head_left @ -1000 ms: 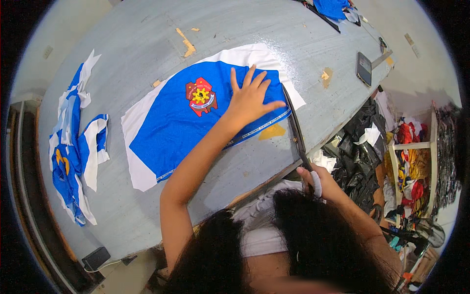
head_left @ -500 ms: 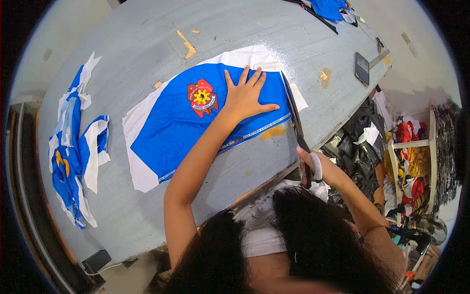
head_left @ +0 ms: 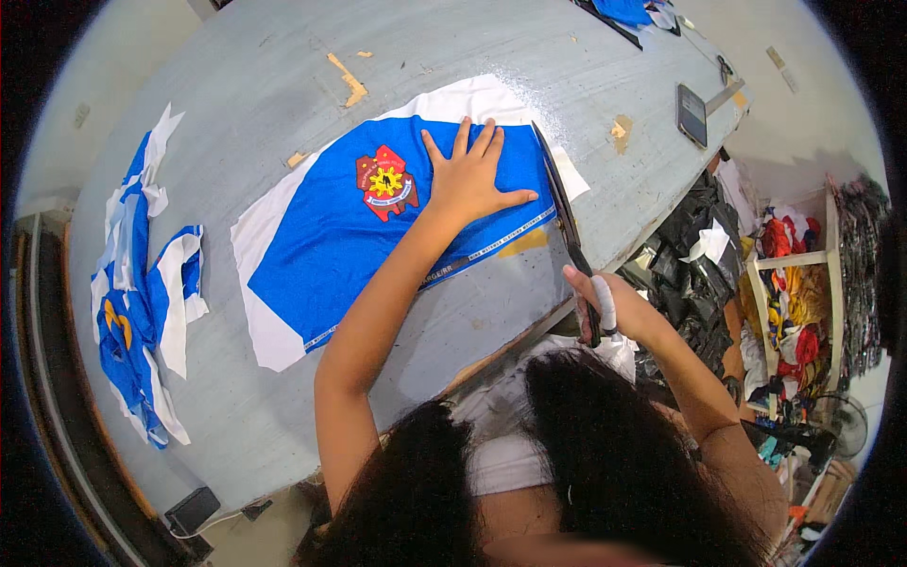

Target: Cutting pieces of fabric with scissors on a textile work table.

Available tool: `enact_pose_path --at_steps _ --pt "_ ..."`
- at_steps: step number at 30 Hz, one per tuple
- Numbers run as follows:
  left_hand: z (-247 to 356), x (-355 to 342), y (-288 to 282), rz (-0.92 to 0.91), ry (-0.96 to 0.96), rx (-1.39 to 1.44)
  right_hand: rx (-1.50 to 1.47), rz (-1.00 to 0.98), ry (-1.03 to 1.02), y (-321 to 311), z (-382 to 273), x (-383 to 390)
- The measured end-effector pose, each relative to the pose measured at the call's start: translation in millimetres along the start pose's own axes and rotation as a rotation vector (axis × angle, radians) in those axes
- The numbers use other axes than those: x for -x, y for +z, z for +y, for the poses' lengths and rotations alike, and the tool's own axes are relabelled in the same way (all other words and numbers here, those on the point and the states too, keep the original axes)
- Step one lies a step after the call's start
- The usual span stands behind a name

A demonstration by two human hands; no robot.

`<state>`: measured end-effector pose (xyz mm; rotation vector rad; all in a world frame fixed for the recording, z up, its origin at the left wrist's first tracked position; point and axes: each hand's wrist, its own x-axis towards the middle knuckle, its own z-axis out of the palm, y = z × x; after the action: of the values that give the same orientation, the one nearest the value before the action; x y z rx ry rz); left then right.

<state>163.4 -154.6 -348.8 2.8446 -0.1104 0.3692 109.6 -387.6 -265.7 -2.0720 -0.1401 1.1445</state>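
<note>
A blue fabric panel point(head_left: 321, 246) with white borders and a red-and-yellow emblem point(head_left: 385, 182) lies flat on the grey table point(head_left: 236, 85). My left hand point(head_left: 470, 176) presses on the panel's right part, fingers spread, just right of the emblem. My right hand point(head_left: 605, 312) grips the handles of long dark scissors point(head_left: 564, 213) at the table's near edge. The blades run up along the panel's right edge, beside my left thumb. My dark hair hides the lower middle of the view.
A pile of blue, white and yellow fabric pieces point(head_left: 142, 283) lies at the table's left. A dark phone point(head_left: 692, 114) rests near the right edge, more blue cloth point(head_left: 624, 11) at the far end. Black bags and a shelf with coloured cloth point(head_left: 794, 274) stand right of the table.
My left hand has slid along the panel toward the emblem. The scissors and my right hand have advanced along the panel's right edge.
</note>
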Motion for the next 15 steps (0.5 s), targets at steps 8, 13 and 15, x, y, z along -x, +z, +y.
enact_pose_path --at_steps 8,13,15 --pt "2.8 2.6 -0.7 0.002 -0.009 0.015 0.018 0.016 -0.016 1.1 1.8 2.5" --pt "3.0 1.5 -1.9 0.007 -0.005 0.006 -0.008 -0.024 0.009 -2.8 3.0 1.9" --pt "3.3 0.4 -2.8 0.014 -0.001 0.000 -0.004 -0.041 0.006 -2.5 2.1 2.4"
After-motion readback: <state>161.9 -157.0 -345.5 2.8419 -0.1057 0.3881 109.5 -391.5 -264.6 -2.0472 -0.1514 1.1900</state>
